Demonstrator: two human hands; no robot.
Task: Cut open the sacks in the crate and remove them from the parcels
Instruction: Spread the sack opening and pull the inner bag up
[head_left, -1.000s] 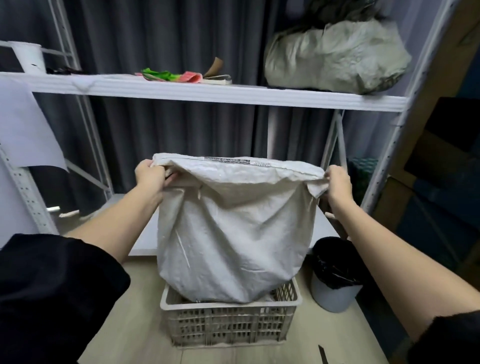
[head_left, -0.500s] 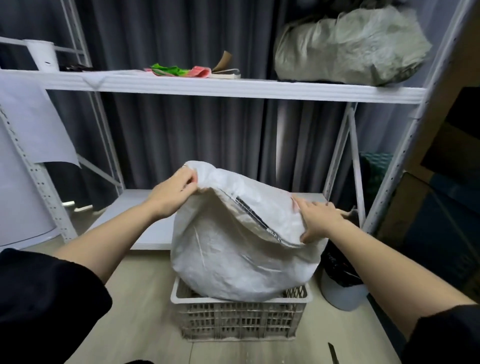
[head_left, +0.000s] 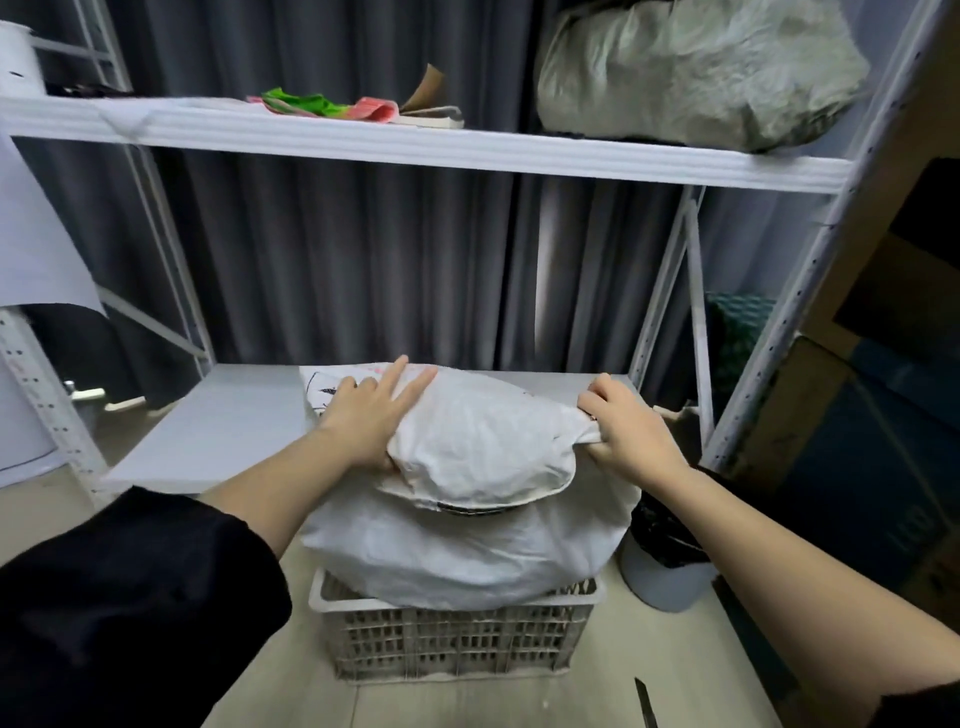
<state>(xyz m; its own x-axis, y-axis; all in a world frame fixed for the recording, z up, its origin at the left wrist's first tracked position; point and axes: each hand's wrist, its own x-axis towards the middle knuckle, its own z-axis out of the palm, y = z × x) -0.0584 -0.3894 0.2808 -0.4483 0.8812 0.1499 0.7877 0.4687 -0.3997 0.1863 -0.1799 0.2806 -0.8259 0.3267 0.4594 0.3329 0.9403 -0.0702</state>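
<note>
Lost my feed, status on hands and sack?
Left hand flat on folded sack. Right hand grips its edge. Sack on crate. Nothing blocking.

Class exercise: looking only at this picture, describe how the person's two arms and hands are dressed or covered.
Both hands are bare, no gloves: left hand, right hand. Each arm wears a loose black sleeve pushed up, leaving the forearms uncovered. No watch, ring or wristband is visible.

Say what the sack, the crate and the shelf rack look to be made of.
Sack: probably woven plastic, matte off-white; it creases stiffly and folds in broad, crinkled bends.
Crate: moulded plastic by the look, dull beige; its walls are a regular grid of slots.
Rack: seemingly painted metal, white; its uprights are thin and punched with rows of holes.
</note>
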